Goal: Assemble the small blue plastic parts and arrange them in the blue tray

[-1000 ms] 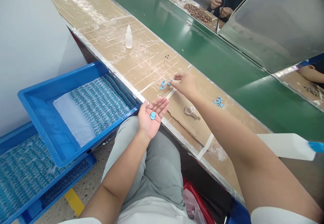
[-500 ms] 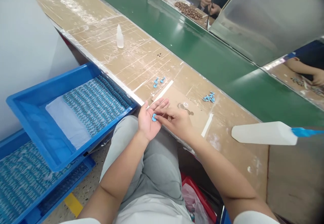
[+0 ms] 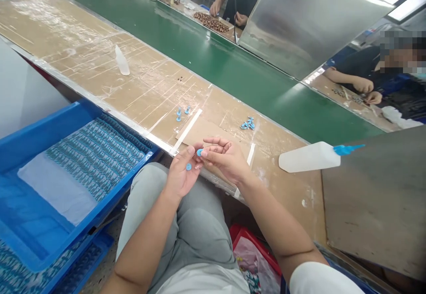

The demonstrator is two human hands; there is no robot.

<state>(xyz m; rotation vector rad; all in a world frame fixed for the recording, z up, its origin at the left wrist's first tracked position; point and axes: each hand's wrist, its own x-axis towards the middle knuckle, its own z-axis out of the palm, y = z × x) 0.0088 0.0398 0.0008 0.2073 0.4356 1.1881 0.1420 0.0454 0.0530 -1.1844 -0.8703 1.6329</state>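
Note:
In front of my knees my two hands meet at the bench edge. My left hand (image 3: 181, 172) is part-curled, and a small blue round piece (image 3: 188, 167) rests against its fingers and palm. Between thumb and forefinger, my right hand (image 3: 229, 158) pinches another blue round piece (image 3: 199, 152), right beside my left fingertips. Whether the left fingertips also touch it I cannot tell. Beyond the hands, a few blue pieces with round bases (image 3: 179, 118) stand on the bench, and a small pile of blue pieces (image 3: 248, 123) lies farther right.
A large white bottle with a blue nozzle (image 3: 309, 157) lies on the bench at right. A small clear bottle (image 3: 122, 61) stands at left. Blue trays (image 3: 43, 254) hold rows of blue pieces. Past the bench runs a green belt (image 3: 213, 54), with two people working beyond it.
The view has swung right. My left hand has gone from a flat palm to curled fingers. A second blue piece now shows, raised in my right fingertips.

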